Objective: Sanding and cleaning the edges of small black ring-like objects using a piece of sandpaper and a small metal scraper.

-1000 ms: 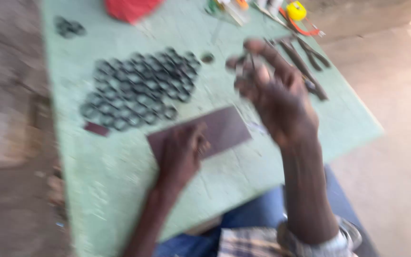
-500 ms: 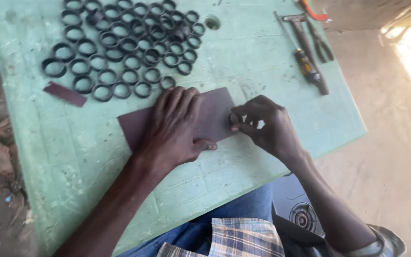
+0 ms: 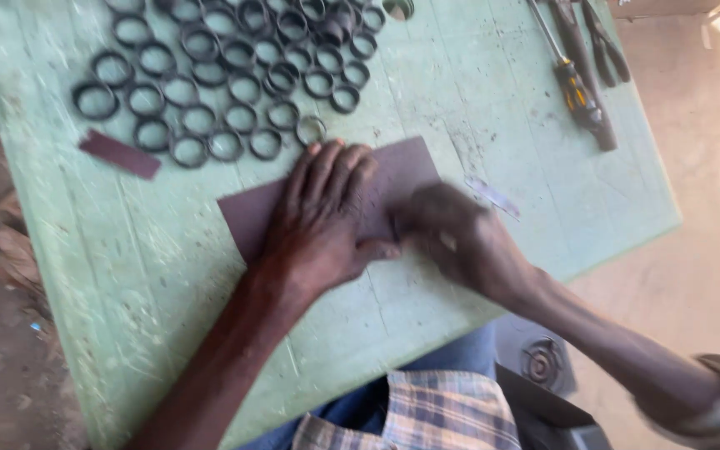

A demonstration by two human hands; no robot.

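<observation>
Even daylight is cast over the green table (image 3: 477,108); glare is seen far right, and the right hand (image 3: 460,242) is motion-blurred

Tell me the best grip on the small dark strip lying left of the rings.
Take the strip across its narrow width near the middle, coming straight down from above. It lies flat and alone on the green table, angled, with bare surface along both long edges. The nearest ring sits just above its right end, so keep fingers off that end. Being so thin, it may need sliding first.
</observation>
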